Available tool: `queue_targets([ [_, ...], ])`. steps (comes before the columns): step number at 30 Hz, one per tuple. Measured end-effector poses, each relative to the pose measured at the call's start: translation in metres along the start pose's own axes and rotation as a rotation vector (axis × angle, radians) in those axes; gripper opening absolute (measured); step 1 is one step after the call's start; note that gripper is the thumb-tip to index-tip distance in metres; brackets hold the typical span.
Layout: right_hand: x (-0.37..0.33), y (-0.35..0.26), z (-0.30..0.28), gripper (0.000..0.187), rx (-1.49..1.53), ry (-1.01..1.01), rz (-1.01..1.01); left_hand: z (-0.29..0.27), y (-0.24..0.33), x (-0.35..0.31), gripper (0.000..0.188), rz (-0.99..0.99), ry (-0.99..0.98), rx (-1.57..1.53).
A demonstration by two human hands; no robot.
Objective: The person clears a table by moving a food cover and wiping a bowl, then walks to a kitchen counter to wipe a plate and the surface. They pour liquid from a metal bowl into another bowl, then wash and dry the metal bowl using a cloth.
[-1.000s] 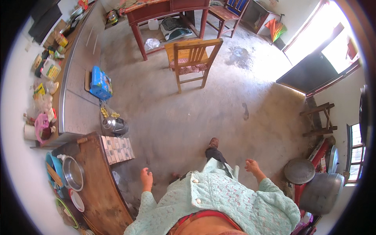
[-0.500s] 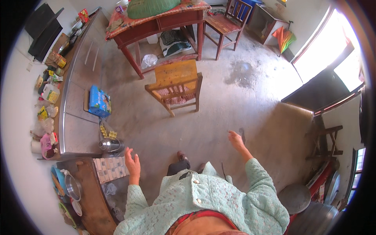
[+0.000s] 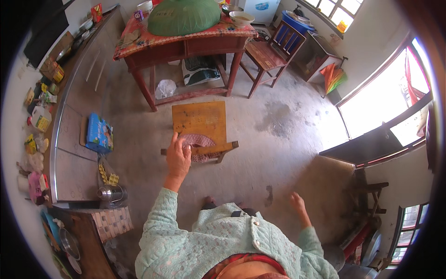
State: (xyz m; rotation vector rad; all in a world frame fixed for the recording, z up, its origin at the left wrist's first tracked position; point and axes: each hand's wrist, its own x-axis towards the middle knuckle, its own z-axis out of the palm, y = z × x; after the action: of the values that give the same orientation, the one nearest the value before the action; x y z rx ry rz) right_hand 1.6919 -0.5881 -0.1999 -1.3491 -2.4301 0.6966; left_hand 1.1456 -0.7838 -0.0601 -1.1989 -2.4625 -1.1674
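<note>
One bare left hand (image 3: 177, 159), fingers parted, overlaps the yellow-brown wooden chair (image 3: 200, 117) near frame centre; the lower-right right hand's (image 3: 298, 203) grip I cannot tell.

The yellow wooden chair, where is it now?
The yellow wooden chair stands left of centre in the head view, below the red wooden table, by the person's left hand.

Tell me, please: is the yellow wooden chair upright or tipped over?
Upright: the yellow wooden chair shows its seat facing up, its backrest rail near the left hand.
</note>
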Motion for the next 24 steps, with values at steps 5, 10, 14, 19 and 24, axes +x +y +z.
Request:
queue_targets([
  [5, -0.098, 0.067, 0.004, 0.027, 0.726, -0.208, 0.673, 0.032, -0.017, 0.011, 0.022, -0.162, -0.145, 0.265],
  [10, -0.067, 0.07, -0.007, 0.032, 0.644, -0.383, 0.882, 0.063, -0.03, 0.022, 0.024, -0.441, -0.216, 0.465],
  [14, 0.024, 0.156, -0.004, 0.027, 0.933, -0.337, 0.605, 0.074, -0.032, 0.022, 0.022, -0.503, -0.139, 0.557],
  [19, 0.192, 0.206, -0.045, 0.023, 0.752, -0.163, 0.569, 0.07, -0.015, 0.026, 0.018, -0.522, -0.105, 0.676],
  [24, 0.347, 0.159, -0.067, 0.039, 0.663, -0.247, 0.558, 0.071, -0.022, 0.026, 0.018, -0.56, -0.114, 0.699],
])
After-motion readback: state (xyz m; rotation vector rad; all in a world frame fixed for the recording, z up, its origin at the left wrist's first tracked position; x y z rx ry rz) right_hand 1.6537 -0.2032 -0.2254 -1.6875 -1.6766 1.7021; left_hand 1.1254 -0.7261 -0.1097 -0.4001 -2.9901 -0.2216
